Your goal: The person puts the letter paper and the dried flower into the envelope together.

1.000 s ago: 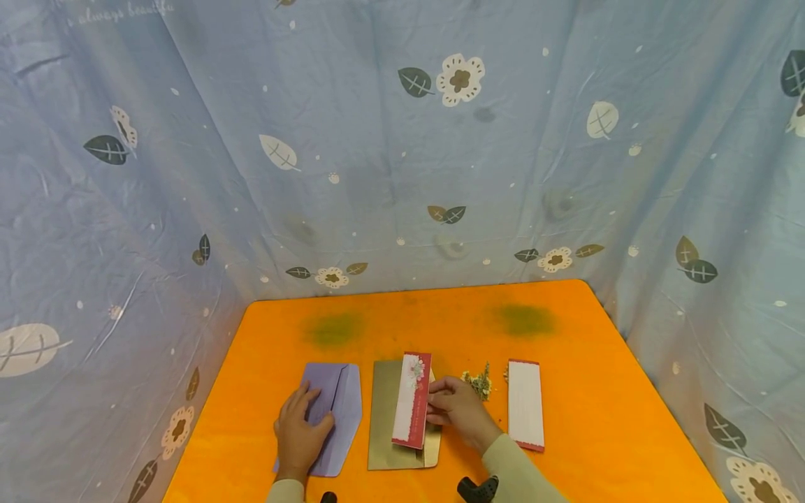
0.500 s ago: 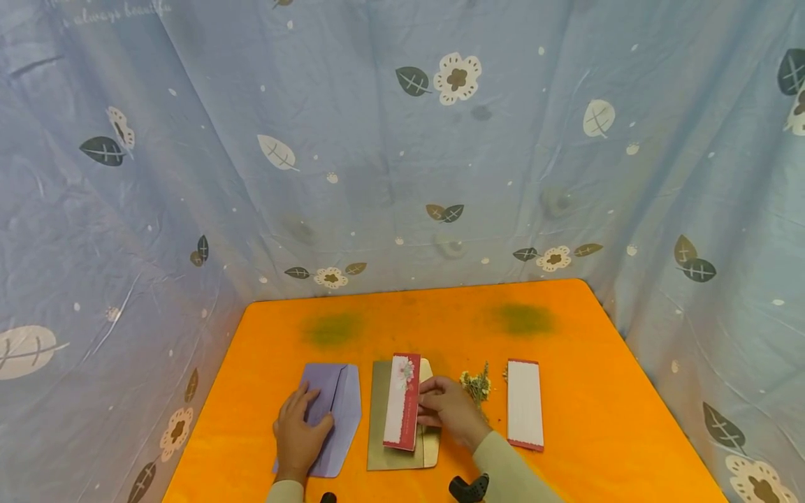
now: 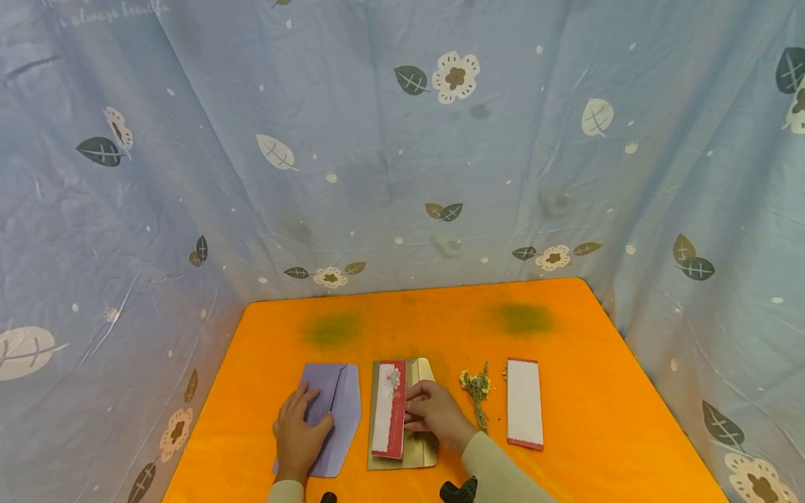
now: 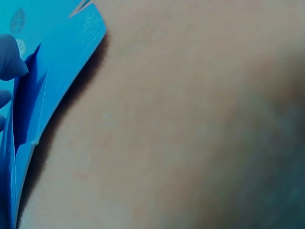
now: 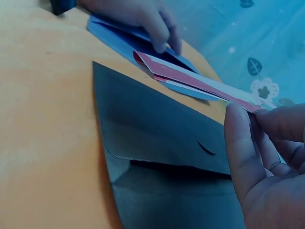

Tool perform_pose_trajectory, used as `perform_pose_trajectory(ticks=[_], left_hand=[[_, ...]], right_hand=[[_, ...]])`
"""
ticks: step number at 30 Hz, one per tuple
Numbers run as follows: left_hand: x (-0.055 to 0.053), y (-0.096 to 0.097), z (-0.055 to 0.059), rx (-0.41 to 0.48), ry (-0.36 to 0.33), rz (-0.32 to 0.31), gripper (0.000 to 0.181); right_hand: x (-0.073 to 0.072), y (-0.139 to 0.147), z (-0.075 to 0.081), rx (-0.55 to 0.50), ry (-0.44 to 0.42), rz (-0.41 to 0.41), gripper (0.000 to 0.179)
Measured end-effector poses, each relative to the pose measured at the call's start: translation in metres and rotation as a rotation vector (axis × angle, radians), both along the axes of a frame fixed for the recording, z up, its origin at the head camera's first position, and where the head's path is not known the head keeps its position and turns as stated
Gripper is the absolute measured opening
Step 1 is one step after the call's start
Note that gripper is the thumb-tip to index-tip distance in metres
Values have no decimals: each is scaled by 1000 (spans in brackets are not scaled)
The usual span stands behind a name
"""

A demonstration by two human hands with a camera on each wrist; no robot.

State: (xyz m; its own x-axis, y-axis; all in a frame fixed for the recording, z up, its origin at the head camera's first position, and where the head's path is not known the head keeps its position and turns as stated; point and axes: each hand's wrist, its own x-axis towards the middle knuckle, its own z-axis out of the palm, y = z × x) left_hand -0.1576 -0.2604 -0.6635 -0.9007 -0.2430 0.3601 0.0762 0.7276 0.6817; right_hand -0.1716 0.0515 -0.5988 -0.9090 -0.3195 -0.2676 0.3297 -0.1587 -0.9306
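Observation:
A folded red-and-white card with a flower print (image 3: pixel 388 412) is pinched at its right edge by my right hand (image 3: pixel 437 418). It hangs over a gold envelope (image 3: pixel 421 457) whose flap lies unfolded to the right. In the right wrist view the card (image 5: pixel 190 76) is raised above the envelope, its folded layers slightly parted. My left hand (image 3: pixel 300 433) rests on a purple envelope (image 3: pixel 342 419), fingers spread over its body and thumb at the pocket's edge. The left wrist view shows this envelope's pocket (image 4: pixel 31 105) gaping a little beside the thumb.
Right of the gold envelope lies a small bunch of dried flowers (image 3: pixel 476 384). Farther right is a white card with red ends (image 3: pixel 525 402), a bit of dried flower showing by its edge. Printed blue curtains (image 3: pixel 402 154) enclose the orange table (image 3: pixel 409 321).
My right hand has carried the card leftward and lower, from over the flap to over the gold envelope's body. The dried flowers' stems now show. The left hand has stayed put.

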Motion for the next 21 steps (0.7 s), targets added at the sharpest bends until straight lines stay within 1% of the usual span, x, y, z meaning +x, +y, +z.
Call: perform_pose_trajectory(ticks=[7,16,21], left_hand=[[0,0,1,2,-9,3,52],[-1,-3,-1,-7,-6,-1,52],[0,-2,0,-6,-1,-3,52]], right_hand=[[4,-14,-3,-11,4,15,8],[6,-26,-4,-24,-16,8,10],[5,-29,-4,-35,-16,-12,11]])
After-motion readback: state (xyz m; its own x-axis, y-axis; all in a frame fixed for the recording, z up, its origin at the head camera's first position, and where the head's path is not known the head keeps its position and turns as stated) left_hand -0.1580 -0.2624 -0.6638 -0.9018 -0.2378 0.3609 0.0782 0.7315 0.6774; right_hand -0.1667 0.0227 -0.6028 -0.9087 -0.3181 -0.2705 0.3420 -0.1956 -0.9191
